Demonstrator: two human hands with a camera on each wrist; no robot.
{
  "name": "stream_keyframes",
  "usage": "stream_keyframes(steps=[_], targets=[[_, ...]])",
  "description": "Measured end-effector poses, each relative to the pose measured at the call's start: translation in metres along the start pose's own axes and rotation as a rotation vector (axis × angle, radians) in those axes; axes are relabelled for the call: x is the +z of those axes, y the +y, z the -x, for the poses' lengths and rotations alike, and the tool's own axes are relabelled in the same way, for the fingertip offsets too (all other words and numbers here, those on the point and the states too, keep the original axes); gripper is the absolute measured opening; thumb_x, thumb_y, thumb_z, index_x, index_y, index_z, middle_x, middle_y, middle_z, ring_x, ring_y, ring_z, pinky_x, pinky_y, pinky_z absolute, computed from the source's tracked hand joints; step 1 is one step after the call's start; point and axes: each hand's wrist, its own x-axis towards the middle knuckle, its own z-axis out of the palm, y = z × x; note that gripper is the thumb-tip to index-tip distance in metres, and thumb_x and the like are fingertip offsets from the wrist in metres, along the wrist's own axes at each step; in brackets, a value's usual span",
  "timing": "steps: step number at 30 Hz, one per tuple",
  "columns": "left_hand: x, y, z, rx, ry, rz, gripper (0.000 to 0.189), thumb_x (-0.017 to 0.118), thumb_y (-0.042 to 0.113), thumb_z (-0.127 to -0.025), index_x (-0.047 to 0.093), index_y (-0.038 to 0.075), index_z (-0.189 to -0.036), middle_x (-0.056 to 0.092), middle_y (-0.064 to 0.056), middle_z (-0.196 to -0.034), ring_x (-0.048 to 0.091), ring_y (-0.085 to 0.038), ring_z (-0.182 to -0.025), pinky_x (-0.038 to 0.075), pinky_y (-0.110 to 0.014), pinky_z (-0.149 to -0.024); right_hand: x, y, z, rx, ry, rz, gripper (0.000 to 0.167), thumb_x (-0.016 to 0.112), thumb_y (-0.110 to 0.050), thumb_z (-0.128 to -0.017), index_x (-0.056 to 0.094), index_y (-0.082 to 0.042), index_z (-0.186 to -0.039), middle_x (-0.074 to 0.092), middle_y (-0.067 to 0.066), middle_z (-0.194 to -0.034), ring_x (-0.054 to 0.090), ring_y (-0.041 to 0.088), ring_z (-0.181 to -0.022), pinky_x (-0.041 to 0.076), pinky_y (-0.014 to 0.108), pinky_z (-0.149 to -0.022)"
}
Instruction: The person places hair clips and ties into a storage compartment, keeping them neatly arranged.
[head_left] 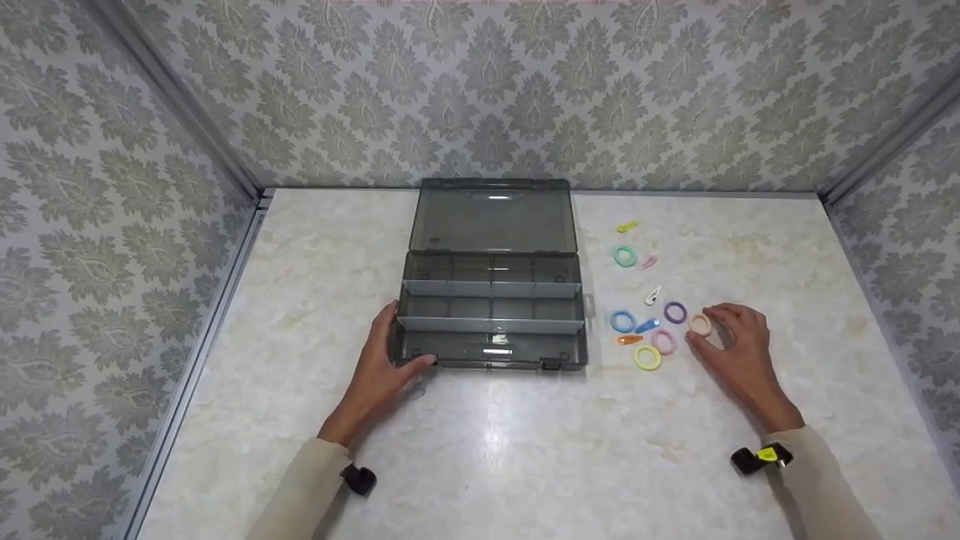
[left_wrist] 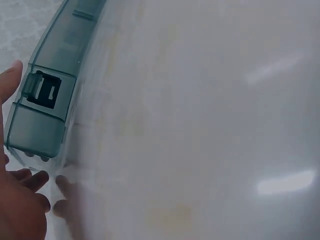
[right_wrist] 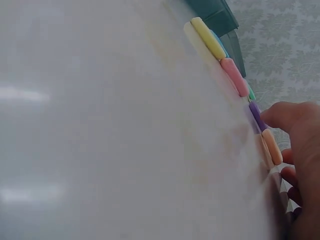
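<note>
A smoky grey plastic organizer box lies with its lid folded back. My left hand rests at its front left corner, fingers along the side and thumb over the front edge near a latch. On the right, my right hand has thumb and forefinger spread on either side of a peach hair tie, which lies on the table. A purple hair tie sits just left of it. Near them lie pink, yellow and blue hair ties.
Small hair clips lie among the ties: a white clip, a blue clip and an orange clip. Farther back are a green hair tie, a pink clip and a yellow clip. Patterned walls enclose the marbled table.
</note>
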Motion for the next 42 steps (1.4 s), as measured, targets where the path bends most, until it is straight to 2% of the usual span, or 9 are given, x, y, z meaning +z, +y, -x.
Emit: stream_keyframes(steps=[7,18,29,36,42], targets=[[0.005,-0.004,0.000,0.000,0.020,0.023,0.109,0.094,0.032,-0.092,0.028,0.011,-0.175,0.031,-0.015,-0.178,0.026,-0.035,-0.166,0.024,-0.059,-0.133,-0.001,-0.001,0.004,0.014,0.015,-0.014,0.046,0.089,-0.010,-0.093,0.072,0.007,-0.132,0.056,0.027,-0.142,0.038,0.046,-0.140,0.030,0.065,-0.114],[0.010,-0.008,0.007,-0.035,0.048,-0.007,0.109,0.091,0.040,-0.093,0.026,0.011,-0.176,0.028,-0.013,-0.180,0.024,-0.034,-0.167,0.023,-0.057,-0.134,0.002,0.001,0.007,0.037,0.029,-0.011,0.041,0.086,-0.013,-0.097,0.073,0.008,-0.130,0.057,0.024,-0.140,0.040,0.042,-0.139,0.031,0.057,-0.114],[0.006,-0.009,0.006,-0.030,0.048,0.000,0.109,0.092,0.043,-0.092,0.027,0.017,-0.177,0.027,-0.009,-0.181,0.019,-0.034,-0.169,0.022,-0.058,-0.134,0.003,-0.003,0.001,0.065,0.033,-0.015,0.040,0.086,-0.014,-0.097,0.073,0.009,-0.128,0.056,0.024,-0.140,0.040,0.041,-0.139,0.032,0.061,-0.114],[0.005,-0.007,0.006,-0.074,0.035,-0.006,0.109,0.090,0.046,-0.092,0.026,0.021,-0.177,0.026,-0.010,-0.181,0.012,-0.044,-0.168,0.019,-0.062,-0.134,0.001,-0.006,-0.001,0.094,0.026,-0.025,0.042,0.086,-0.017,-0.098,0.074,0.008,-0.129,0.058,0.025,-0.140,0.041,0.042,-0.139,0.033,0.063,-0.114],[0.005,-0.006,0.007,-0.119,0.034,-0.023,0.111,0.090,0.051,-0.091,0.026,0.025,-0.177,0.029,-0.009,-0.180,0.010,-0.044,-0.169,0.018,-0.065,-0.133,-0.004,-0.013,-0.008,0.101,0.020,-0.039,0.040,0.085,-0.020,-0.099,0.075,0.006,-0.128,0.061,0.024,-0.139,0.043,0.041,-0.139,0.034,0.063,-0.114]])
